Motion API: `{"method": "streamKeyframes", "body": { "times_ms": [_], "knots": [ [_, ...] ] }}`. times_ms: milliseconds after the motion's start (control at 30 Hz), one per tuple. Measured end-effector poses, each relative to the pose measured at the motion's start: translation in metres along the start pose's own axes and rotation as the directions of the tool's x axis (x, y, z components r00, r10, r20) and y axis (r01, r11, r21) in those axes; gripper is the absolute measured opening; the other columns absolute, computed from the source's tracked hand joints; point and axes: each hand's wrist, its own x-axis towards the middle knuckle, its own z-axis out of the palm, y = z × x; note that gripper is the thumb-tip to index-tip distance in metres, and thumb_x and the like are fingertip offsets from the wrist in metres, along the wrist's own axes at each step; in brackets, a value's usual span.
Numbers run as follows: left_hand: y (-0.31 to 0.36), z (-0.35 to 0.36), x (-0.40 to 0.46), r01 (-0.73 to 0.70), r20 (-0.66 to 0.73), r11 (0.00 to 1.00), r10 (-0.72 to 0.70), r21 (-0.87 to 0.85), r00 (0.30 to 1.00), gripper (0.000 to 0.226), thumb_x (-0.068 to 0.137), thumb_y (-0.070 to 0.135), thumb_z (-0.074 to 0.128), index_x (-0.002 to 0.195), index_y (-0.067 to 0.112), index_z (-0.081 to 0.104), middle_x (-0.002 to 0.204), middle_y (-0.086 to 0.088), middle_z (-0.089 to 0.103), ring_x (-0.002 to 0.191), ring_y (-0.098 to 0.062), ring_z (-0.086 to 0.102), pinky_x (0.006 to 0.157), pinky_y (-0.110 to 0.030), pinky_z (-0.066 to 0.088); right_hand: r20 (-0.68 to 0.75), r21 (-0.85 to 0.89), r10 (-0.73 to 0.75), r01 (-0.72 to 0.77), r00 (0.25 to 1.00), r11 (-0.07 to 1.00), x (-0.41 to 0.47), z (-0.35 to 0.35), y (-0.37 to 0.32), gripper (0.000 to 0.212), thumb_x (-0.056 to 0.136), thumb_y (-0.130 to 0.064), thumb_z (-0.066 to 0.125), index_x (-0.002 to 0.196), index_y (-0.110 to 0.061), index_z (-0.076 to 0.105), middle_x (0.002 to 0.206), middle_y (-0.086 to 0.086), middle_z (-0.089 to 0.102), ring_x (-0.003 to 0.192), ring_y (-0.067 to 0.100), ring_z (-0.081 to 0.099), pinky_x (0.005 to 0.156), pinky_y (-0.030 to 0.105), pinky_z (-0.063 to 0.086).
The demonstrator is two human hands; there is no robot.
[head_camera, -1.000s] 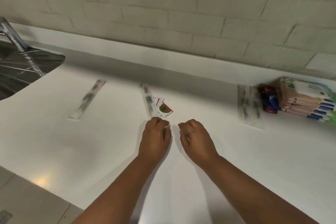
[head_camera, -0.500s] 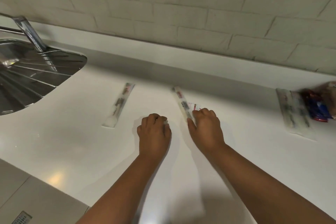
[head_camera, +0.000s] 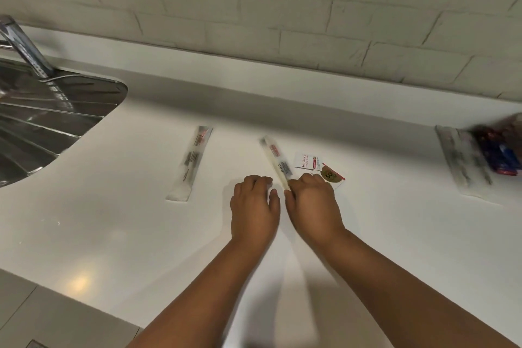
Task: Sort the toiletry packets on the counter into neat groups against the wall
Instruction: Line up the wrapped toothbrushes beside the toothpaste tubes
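A long clear toothbrush packet [head_camera: 275, 159] lies at an angle in the middle of the white counter [head_camera: 113, 220]. My right hand [head_camera: 312, 203] pinches its near end, fingers curled over it. A small white and red sachet [head_camera: 317, 165] lies just right of it, its near edge touching my right fingers. My left hand [head_camera: 254, 206] rests beside the right one with its fingers curled down on the counter, and I see nothing in it. A second long packet [head_camera: 192, 162] lies apart to the left.
Against the wall at the right lie a group of clear long packets [head_camera: 463, 162] and blurred red and blue packets [head_camera: 498, 154]. A steel sink [head_camera: 42, 121] with a tap [head_camera: 25, 48] takes up the left. The brick wall runs along the back.
My right hand reached forward and took the near end of the middle long packet. It then drew back a little, uncovering the small sachet. My left hand stayed beside it.
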Motion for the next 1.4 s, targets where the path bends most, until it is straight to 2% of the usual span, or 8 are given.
{"method": "streamKeyframes", "body": {
  "times_ms": [133,233,400,533,733,833,1067,1400],
  "knots": [
    [-0.010,-0.004,0.009,-0.026,0.049,0.999,0.028,-0.044,0.998,0.028,0.090,0.016,0.051,0.116,0.015,0.062,0.113,-0.002,0.062,0.098,-0.026,0.053,0.085,-0.037,0.045,0.017,0.098,-0.011,0.010,1.000,0.995,-0.014,0.001,-0.013,0.009,0.083,-0.018,0.061,0.086,-0.010,0.065,0.072,0.008,0.056,0.068,0.031,0.055,0.060,0.034,0.043],
    [-0.015,-0.010,0.012,-0.093,0.089,0.996,0.092,0.008,0.992,0.031,0.091,0.021,0.049,0.119,0.016,0.060,0.118,-0.001,0.061,0.099,-0.027,0.053,0.084,-0.038,0.047,0.032,0.134,-0.013,0.009,0.999,0.991,-0.023,-0.001,-0.016,0.014,0.087,-0.019,0.057,0.092,-0.009,0.066,0.077,0.009,0.058,0.073,0.031,0.055,0.061,0.033,0.042],
    [-0.044,-0.036,0.028,-0.092,-0.090,0.953,0.122,0.288,0.988,0.022,0.089,0.019,0.057,0.108,0.014,0.067,0.113,-0.006,0.065,0.100,-0.032,0.055,0.079,-0.038,0.044,0.064,0.175,-0.020,0.009,0.998,0.984,-0.040,-0.005,-0.017,0.024,0.092,-0.021,0.053,0.109,-0.008,0.064,0.088,0.009,0.059,0.078,0.029,0.057,0.063,0.028,0.038],
    [-0.073,-0.059,0.045,0.062,-0.166,0.921,0.003,0.385,0.986,0.020,0.089,0.016,0.056,0.104,0.009,0.067,0.114,-0.013,0.064,0.101,-0.037,0.053,0.077,-0.042,0.045,0.085,0.184,-0.008,-0.007,0.996,0.983,-0.049,-0.007,-0.017,0.028,0.093,-0.020,0.053,0.116,-0.008,0.063,0.090,0.009,0.059,0.078,0.028,0.057,0.063,0.025,0.037],
    [-0.081,-0.075,0.052,0.183,-0.048,0.876,-0.181,0.446,0.982,0.020,0.089,0.006,0.049,0.102,0.002,0.063,0.093,-0.014,0.061,0.086,-0.034,0.053,0.064,-0.038,0.042,0.095,0.183,-0.010,-0.008,0.995,0.983,-0.053,-0.008,-0.019,0.030,0.093,-0.020,0.051,0.120,-0.009,0.061,0.089,0.008,0.056,0.076,0.028,0.055,0.062,0.025,0.035],
    [-0.080,-0.077,0.046,0.172,-0.035,0.889,-0.173,0.424,0.984,0.019,0.085,0.001,0.049,0.096,0.004,0.065,0.086,-0.014,0.060,0.081,-0.033,0.055,0.061,-0.037,0.045,0.092,0.180,-0.016,-0.001,0.996,0.984,-0.055,-0.008,-0.018,0.030,0.093,-0.020,0.050,0.119,-0.010,0.060,0.086,0.006,0.053,0.076,0.027,0.052,0.061,0.026,0.034],
    [-0.066,-0.075,0.010,0.065,0.009,0.942,-0.072,0.328,0.997,0.020,0.090,0.008,0.048,0.081,0.005,0.066,0.080,-0.013,0.060,0.074,-0.031,0.057,0.060,-0.035,0.046,0.075,0.222,-0.041,0.023,0.996,0.975,-0.064,-0.008,-0.012,0.034,0.095,-0.020,0.050,0.126,-0.009,0.059,0.087,0.007,0.054,0.080,0.028,0.054,0.064,0.028,0.040],
    [-0.007,-0.077,-0.078,0.088,0.087,0.982,-0.103,0.167,0.991,0.018,0.088,0.008,0.054,0.101,0.006,0.067,0.090,-0.012,0.059,0.081,-0.029,0.057,0.071,-0.035,0.049,0.068,0.224,-0.088,0.071,0.994,0.972,-0.109,-0.025,0.014,0.034,0.094,-0.017,0.053,0.125,-0.007,0.059,0.087,0.009,0.055,0.078,0.029,0.055,0.064,0.025,0.034]
  ]
}}
